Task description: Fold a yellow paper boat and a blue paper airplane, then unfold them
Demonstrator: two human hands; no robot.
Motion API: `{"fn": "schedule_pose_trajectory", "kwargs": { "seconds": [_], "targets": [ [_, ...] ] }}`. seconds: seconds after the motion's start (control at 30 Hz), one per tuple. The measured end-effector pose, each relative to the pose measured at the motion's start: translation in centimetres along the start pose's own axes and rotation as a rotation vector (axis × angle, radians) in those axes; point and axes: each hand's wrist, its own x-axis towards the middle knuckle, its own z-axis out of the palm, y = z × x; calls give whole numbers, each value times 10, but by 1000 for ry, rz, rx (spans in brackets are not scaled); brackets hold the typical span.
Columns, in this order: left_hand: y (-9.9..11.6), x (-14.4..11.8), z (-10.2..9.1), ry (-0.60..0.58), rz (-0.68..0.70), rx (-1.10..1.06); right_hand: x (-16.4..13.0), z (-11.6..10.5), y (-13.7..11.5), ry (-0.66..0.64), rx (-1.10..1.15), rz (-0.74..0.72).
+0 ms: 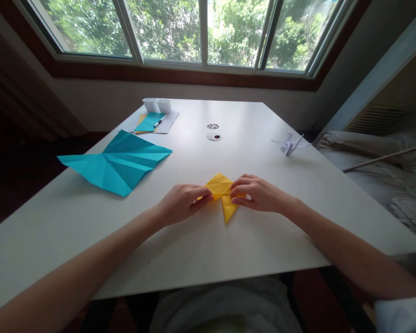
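Observation:
A folded piece of yellow origami paper [219, 186] lies near the middle of the white table. It has a pointed top, creases across the upper part and one flap pointing down toward me. My left hand [185, 201] pinches its left corner between thumb and fingers. On the opposite side, my right hand [254, 192] grips the right edge, with the fingers covering part of the paper. The paper's underside is hidden.
A creased teal sheet [125, 162] lies to the left on the white table [180, 259]. Behind it are teal paper [147, 122], a marker [160, 121] and small white boxes [157, 105]. A white paper crane [289, 145] stands at right. Two round discs [214, 137] are at mid-table.

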Motion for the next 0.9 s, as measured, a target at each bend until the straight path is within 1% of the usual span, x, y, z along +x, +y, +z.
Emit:
{"fn": "schedule_pose_trajectory", "kwargs": {
  "seconds": [0.2, 0.3, 0.37, 0.47, 0.63, 0.7, 0.83, 0.9],
  "targets": [
    [7, 4, 4, 21, -35, -169, 6, 12, -5, 47, 22, 18],
    [8, 5, 1, 8, -34, -226, 8, 16, -7, 68, 33, 57],
    [6, 4, -3, -4, -24, -211, 8, 17, -6, 84, 50, 84],
    [-1, 3, -8, -23, -35, -135, 7, 17, -5, 86, 77, 110],
    [-11, 4, -3, -18, -71, -107, 8, 16, -6, 87, 79, 171],
    [-13, 5, -1, -4, -122, -126, 9, 17, -7, 103, 68, 220],
    [-12, 8, 1, -1, -301, -187, 14, 21, -7, 147, 86, 356],
    [-11, 9, 0, -8, -360, -190, 17, 23, -7, 160, 98, 411]
  ]
}}
